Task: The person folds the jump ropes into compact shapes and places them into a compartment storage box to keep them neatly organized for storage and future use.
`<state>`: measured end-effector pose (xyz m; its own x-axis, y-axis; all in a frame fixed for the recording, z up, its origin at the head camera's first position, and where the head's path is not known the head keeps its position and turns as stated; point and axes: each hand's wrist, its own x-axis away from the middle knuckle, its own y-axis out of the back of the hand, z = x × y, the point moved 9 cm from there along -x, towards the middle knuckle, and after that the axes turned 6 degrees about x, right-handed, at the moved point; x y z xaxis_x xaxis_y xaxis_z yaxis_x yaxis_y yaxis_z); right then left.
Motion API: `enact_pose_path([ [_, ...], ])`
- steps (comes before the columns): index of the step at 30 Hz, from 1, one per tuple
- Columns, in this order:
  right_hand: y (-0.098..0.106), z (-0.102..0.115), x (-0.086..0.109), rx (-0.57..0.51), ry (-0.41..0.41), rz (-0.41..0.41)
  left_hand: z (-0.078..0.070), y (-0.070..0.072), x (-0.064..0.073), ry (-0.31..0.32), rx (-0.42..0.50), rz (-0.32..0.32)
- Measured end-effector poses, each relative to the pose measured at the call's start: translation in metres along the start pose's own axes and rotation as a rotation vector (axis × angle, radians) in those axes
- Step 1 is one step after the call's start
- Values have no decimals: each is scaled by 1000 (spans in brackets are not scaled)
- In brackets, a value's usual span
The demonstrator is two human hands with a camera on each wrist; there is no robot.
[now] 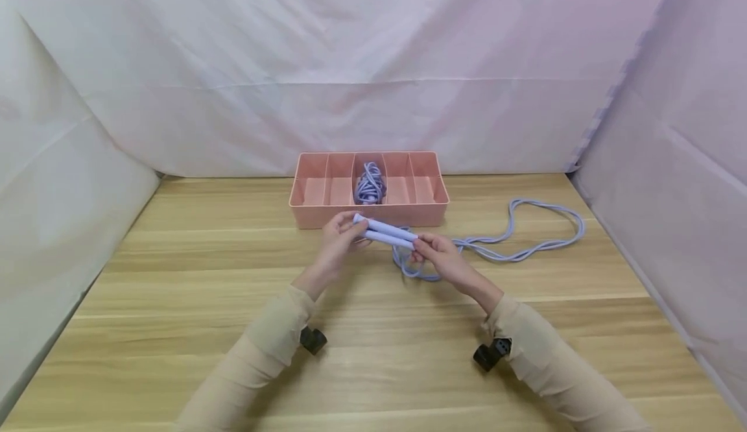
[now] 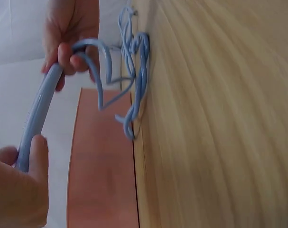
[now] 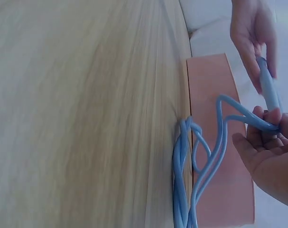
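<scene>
A light blue jump rope (image 1: 385, 236) has its two handles side by side, held up between both hands just in front of the pink box. My left hand (image 1: 336, 242) pinches the handles near their far-left ends with thumb and fingers. At the other end, where the cords come out, my right hand (image 1: 448, 262) grips them. Two cords (image 3: 223, 124) droop from the right fingers down to the table in the right wrist view. The remaining cord (image 1: 539, 248) trails in a long doubled loop to the right.
A pink divided box (image 1: 367, 215) stands at the back of the wooden table (image 1: 192, 257). Its middle compartment contains a bundled blue rope (image 1: 370, 185). White cloth (image 1: 362, 49) hangs behind and along both sides.
</scene>
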<state>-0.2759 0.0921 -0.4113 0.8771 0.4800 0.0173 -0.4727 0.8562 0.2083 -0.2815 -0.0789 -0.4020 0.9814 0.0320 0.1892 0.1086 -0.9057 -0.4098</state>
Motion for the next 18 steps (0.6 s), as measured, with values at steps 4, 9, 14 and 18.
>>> enact_pose_path([
  [4, 2, -4, 0, 26, -18, 29, 1, 9, 0, 74, -148, 66],
  [9, -1, -6, -1, 46, -28, 71, -3, 10, 0, 26, -299, 167],
  [14, -2, -6, -2, 70, -50, 76, -15, 0, 7, -208, -643, 281],
  [18, -3, -7, -3, 103, -68, 81, -24, -18, 20, -503, -1050, 336],
])
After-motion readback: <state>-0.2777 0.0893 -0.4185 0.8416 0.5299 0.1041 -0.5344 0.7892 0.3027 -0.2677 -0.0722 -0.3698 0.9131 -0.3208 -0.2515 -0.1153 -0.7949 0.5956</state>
